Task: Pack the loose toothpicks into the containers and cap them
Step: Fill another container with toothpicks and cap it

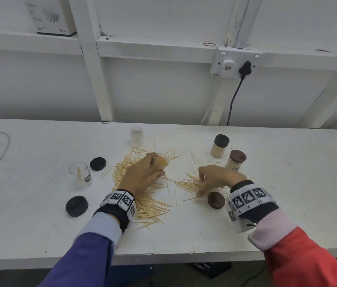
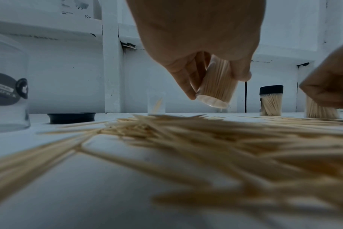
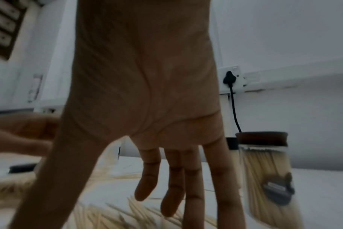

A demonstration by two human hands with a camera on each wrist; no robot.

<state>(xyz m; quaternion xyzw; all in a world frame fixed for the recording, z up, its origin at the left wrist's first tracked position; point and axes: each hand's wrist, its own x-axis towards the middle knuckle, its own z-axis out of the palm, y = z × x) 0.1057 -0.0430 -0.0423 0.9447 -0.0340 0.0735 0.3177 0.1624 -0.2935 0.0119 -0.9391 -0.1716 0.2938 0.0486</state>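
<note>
Currently the left hand grips a clear, nearly full toothpick container, tilted at 11 o'clock; the right hand, fingers spread, reaches the loose wooden toothpicks at 1 o'clock. Best gather an aligned bundle, then slide it in.

A plain utility workroom is presenting: a rough white-painted bench is running beneath white timber-framed wall panelling, a scuffed double socket is carrying one black plug (paint flaking nearby).

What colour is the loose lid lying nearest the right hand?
Dark brown lid, clearest in the head view, just beside the right hand.
</note>
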